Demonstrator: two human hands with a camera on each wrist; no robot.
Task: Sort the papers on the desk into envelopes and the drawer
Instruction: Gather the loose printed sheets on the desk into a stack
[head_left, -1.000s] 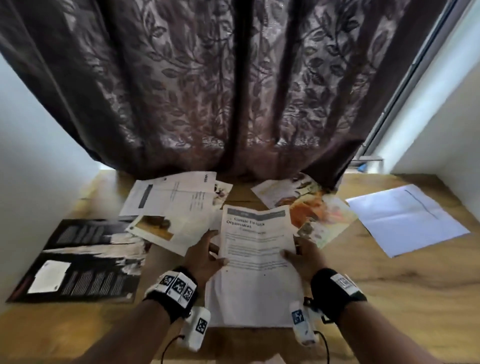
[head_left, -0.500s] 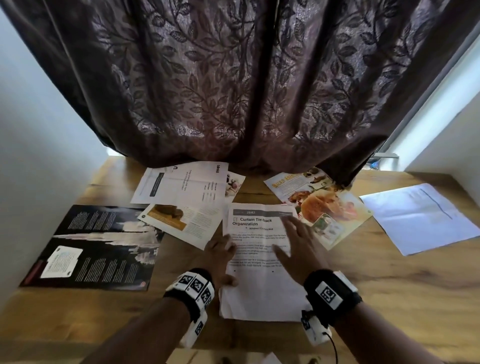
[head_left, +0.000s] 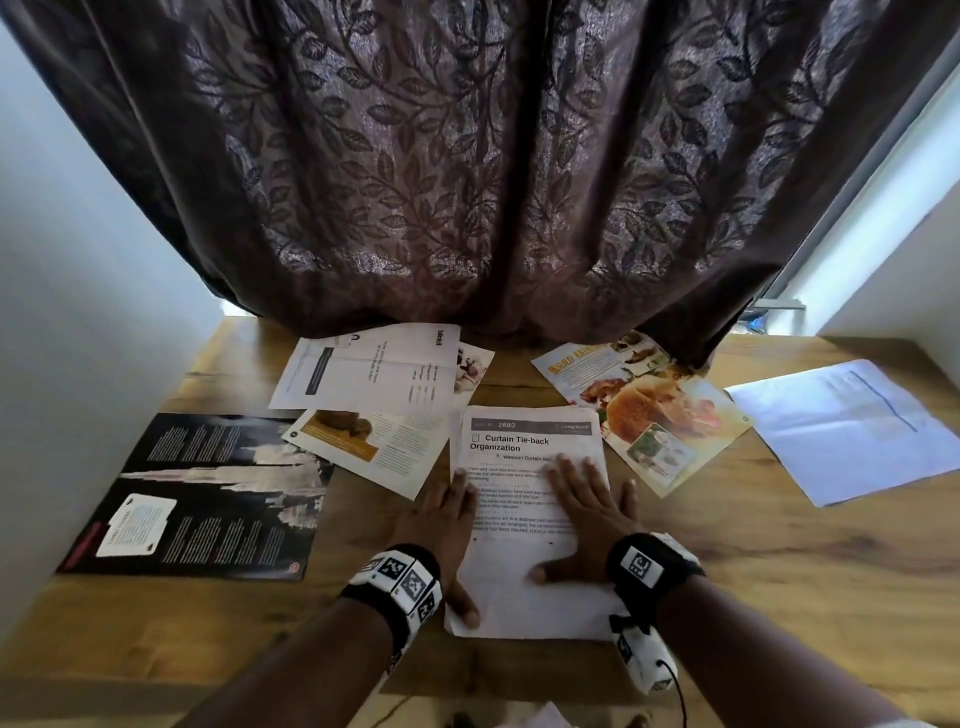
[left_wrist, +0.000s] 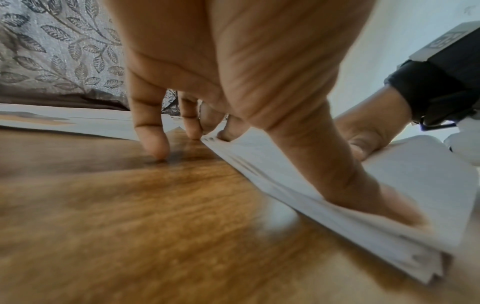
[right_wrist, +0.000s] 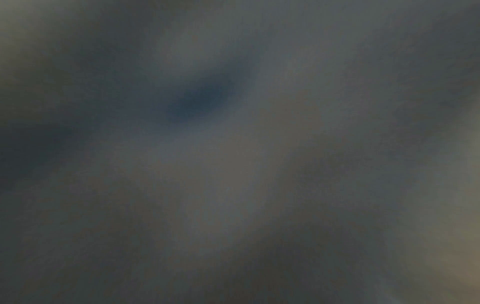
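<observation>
A white printed stack of sheets (head_left: 524, 582) headed "Curtain Tie-back Organization" lies flat on the wooden desk (head_left: 779, 571), in the middle near me. My right hand (head_left: 587, 509) lies flat on it, fingers spread and straight. My left hand (head_left: 441, 519) rests at the stack's left edge. In the left wrist view my left hand (left_wrist: 233, 82) has straight fingers touching the desk and the edge of the stack (left_wrist: 402, 181), and its thumb presses the near corner. The right wrist view is dark and blurred.
A black brochure (head_left: 208, 493) lies at the left. A white leaflet (head_left: 374, 369) overlaps a food flyer (head_left: 374, 452) behind it. A colourful food flyer (head_left: 660, 410) and a plain white sheet (head_left: 841, 431) lie at the right. A brown leaf-patterned curtain (head_left: 467, 182) hangs behind; white walls flank the desk.
A second ago both hands held the printed sheets up by their sides. The sheets now lie flat on the desk and both hands have spread out flat on them.
</observation>
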